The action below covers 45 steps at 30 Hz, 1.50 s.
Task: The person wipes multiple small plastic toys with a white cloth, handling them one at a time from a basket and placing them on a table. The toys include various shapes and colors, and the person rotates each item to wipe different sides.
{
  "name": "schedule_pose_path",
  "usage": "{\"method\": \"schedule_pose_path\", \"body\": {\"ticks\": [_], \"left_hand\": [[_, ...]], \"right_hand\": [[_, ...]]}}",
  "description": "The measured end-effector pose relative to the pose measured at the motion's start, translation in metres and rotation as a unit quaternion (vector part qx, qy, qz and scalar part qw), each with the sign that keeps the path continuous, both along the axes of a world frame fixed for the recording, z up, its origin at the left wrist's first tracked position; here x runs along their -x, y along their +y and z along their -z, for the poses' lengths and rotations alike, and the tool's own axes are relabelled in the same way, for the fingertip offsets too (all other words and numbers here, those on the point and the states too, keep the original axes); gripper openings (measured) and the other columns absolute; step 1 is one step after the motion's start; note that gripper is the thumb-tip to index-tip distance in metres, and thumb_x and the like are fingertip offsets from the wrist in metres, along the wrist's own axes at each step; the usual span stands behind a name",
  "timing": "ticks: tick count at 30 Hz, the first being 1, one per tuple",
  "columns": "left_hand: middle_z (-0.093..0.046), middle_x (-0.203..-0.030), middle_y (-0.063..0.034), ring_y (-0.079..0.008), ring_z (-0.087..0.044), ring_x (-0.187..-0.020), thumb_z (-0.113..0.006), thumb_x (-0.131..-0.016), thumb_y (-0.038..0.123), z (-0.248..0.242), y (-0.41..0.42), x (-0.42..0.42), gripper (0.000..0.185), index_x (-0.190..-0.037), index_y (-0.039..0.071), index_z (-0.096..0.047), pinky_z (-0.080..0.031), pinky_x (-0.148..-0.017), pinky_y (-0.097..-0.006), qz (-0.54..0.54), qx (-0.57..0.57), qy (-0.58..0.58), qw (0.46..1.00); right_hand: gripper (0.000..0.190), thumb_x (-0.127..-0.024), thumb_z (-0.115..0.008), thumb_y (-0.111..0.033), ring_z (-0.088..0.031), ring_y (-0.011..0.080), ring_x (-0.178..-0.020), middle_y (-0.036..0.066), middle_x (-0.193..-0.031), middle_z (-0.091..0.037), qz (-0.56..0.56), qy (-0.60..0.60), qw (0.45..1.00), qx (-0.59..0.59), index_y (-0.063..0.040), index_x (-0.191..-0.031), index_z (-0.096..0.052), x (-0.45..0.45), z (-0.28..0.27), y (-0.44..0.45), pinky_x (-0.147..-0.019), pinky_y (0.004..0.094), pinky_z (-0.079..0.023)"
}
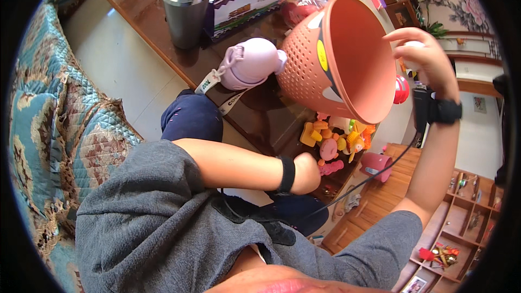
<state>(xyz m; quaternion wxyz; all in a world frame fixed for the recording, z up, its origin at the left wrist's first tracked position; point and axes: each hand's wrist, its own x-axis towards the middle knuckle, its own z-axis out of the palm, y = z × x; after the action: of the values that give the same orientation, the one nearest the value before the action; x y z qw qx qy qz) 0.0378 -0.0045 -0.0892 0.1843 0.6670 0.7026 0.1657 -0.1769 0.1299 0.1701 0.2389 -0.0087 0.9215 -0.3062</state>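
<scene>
My right hand (427, 55) is raised beside the far rim of a perforated salmon-pink plastic basket (301, 69). The fingers curl around a small white object (414, 44), partly hidden and blurred. The basket's wide mouth faces right in the picture, and a yellow sticker marks its side. Lower down, my left hand (307, 173) is bent at the wrist with its fingers out of sight, close to a pink toy (331, 167). I cannot tell whether it grips that toy. Several small yellow and orange plastic toys (325, 134) are heaped below the basket.
On the dark glossy table (264, 118) are a lilac bottle (252, 63) with a strap, a grey metal thermos (185, 16), a purple-and-white box (252, 4) and plastic bags (305, 6). A pink bin (376, 167) stands beyond the edge. A black cable (370, 177) crosses near my right arm.
</scene>
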Motion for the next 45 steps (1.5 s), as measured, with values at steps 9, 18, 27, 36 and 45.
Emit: {"method": "schedule_pose_path", "body": {"ticks": [9,18,27,36,45], "left_hand": [[-0.068,-0.12,0.0006,-0.026,-0.061,-0.107,-0.058,-0.086,0.042,0.048,0.08,-0.119,0.044,-0.123,0.02,-0.067,-0.049,-0.083,-0.0508,0.241,0.4,0.11,0.877],[-0.062,-0.132,-0.0073,-0.0309,-0.06,-0.115,-0.056,-0.086,0.053,0.021,0.068,-0.108,0.061,-0.13,0.012,-0.062,-0.047,-0.092,-0.053,0.287,0.319,0.181,0.885],[-0.061,-0.134,-0.0089,-0.0331,-0.061,-0.112,-0.045,-0.086,0.069,0.018,0.07,-0.11,0.072,-0.13,0.014,-0.062,-0.047,-0.092,-0.0538,0.278,0.327,0.156,0.89],[-0.066,-0.123,-0.0093,-0.0325,-0.062,-0.109,-0.053,-0.086,0.06,0.032,0.074,-0.107,0.061,-0.123,0.014,-0.066,-0.047,-0.092,-0.0519,0.261,0.322,0.16,0.896],[-0.069,-0.121,-0.0067,-0.0303,-0.063,-0.11,-0.067,-0.083,0.041,0.033,0.06,-0.071,0.047,-0.123,0.017,-0.07,-0.048,-0.088,-0.0521,0.181,0.299,0.085,0.933]], "right_hand": [[0.032,-0.077,-0.064,-0.011,-0.065,0.0178,-0.069,0.013,-0.076,-0.069,-0.13,-0.22,0.838,-0.482,0.002,-0.106,-0.069,0.067,0.15,-0.015,-0.064,0.0338,-0.053],[0.027,-0.077,-0.064,-0.011,-0.064,0.0186,-0.067,0.012,-0.074,-0.068,-0.089,-0.207,0.832,-0.508,0.001,-0.101,-0.07,0.075,0.2,0.001,-0.063,0.0351,-0.053],[0.023,-0.078,-0.064,-0.01,-0.063,0.0193,-0.066,0.011,-0.073,-0.068,-0.056,-0.175,0.852,-0.489,0.001,-0.097,-0.071,0.069,0.213,0.01,-0.063,0.0364,-0.052],[0.019,-0.078,-0.064,-0.01,-0.061,0.0201,-0.064,0.011,-0.071,-0.067,-0.028,-0.099,0.906,-0.411,0.0,-0.092,-0.072,0.071,0.21,-0.011,-0.062,0.0377,-0.051],[0.02,-0.084,-0.067,-0.016,-0.063,0.0139,-0.067,0.009,-0.077,-0.07,-0.1,-0.025,0.951,-0.291,0.002,-0.091,-0.071,0.018,0.076,-0.038,-0.061,0.0309,-0.05]]}}
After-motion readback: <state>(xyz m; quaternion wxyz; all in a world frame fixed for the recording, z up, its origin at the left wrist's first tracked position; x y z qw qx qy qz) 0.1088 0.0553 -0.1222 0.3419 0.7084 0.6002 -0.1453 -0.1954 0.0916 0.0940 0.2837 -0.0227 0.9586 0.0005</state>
